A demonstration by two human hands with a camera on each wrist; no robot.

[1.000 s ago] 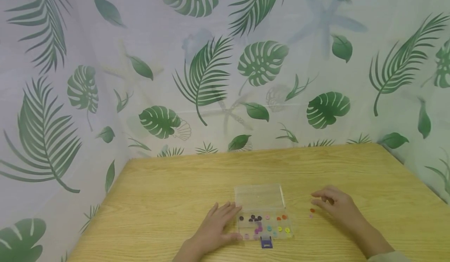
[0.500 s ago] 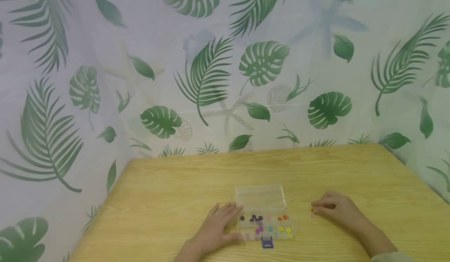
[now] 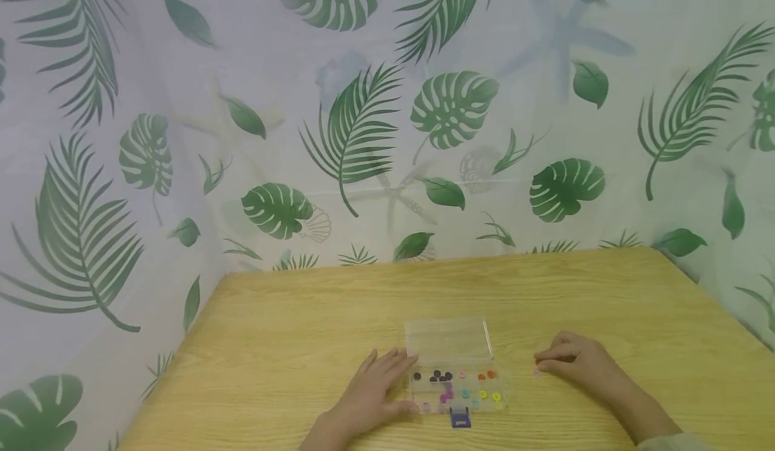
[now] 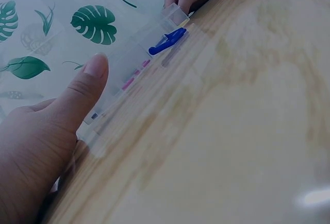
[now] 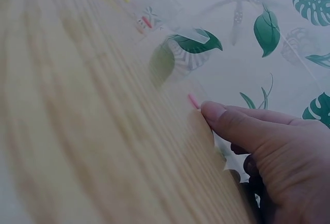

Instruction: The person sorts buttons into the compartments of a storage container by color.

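A clear plastic compartment box (image 3: 428, 389) lies with its lid (image 3: 448, 338) folded back on the table. Several small round buttons in black, pink, orange, purple, blue and yellow sit in its compartments. My left hand (image 3: 377, 392) rests at the box's left side, fingers fairly straight, fingertips and thumb at its edge. To the right of the box, my right hand (image 3: 575, 362) pinches a small orange-red button (image 3: 538, 362) between thumb and index finger at the table; the fingers partly hide it. A pink button (image 3: 536, 373) lies just below those fingertips.
A blue latch (image 3: 460, 419) sticks out from the box's front edge. The box stands on a wood-grain table (image 3: 303, 330). Behind it hangs a white sheet (image 3: 375, 249) with green leaf prints, which also runs along both sides.
My right hand has come down to the orange-red button, and its thumb and index finger have closed on it. The left hand and the box stay where they were.
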